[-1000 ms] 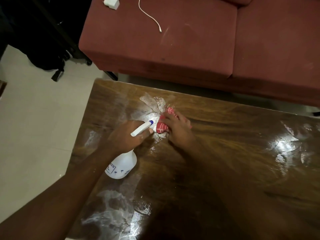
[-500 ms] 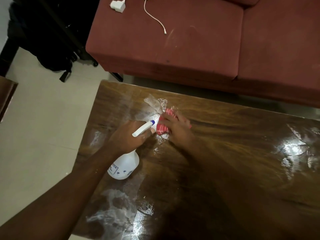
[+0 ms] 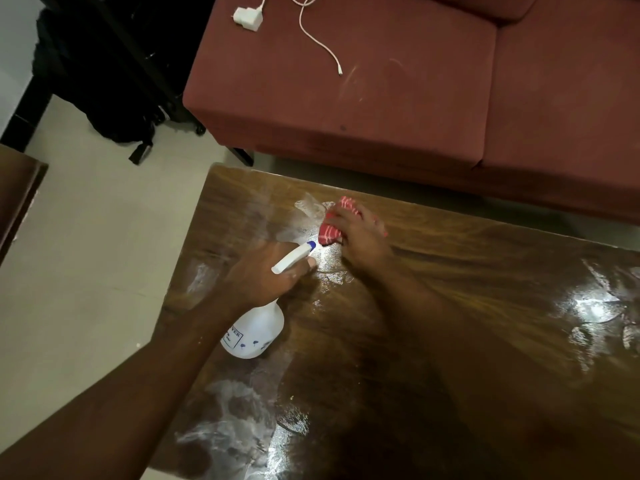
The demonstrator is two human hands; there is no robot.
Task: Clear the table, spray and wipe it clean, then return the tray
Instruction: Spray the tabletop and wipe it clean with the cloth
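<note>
The spray bottle (image 3: 254,332) is held tilted over the tabletop (image 3: 485,306). Its long axis slants, with the round white base on the side away from the sofa (image 3: 346,98) and the blue-tipped nozzle (image 3: 310,245) pointing toward the sofa. The left hand (image 3: 263,275) grips the bottle around its neck and trigger head, fingers wrapped tight. I cannot tell whether the base touches the wood.

Just past the nozzle on the sofa side, the right hand (image 3: 360,237) holds a bunched red cloth with white stripes (image 3: 330,233) down on the tabletop, fingers curled over it. The nozzle tip is very close to the cloth. Wet, shiny smears lie on the wood around the cloth, and more streaks glisten at the tabletop edges farther from the sofa.

On the sofa seat lie a white charger plug (image 3: 246,18) and its thin white cable (image 3: 317,39). A black bag (image 3: 104,98) stands on the pale floor (image 3: 86,254) beside the sofa's end.
</note>
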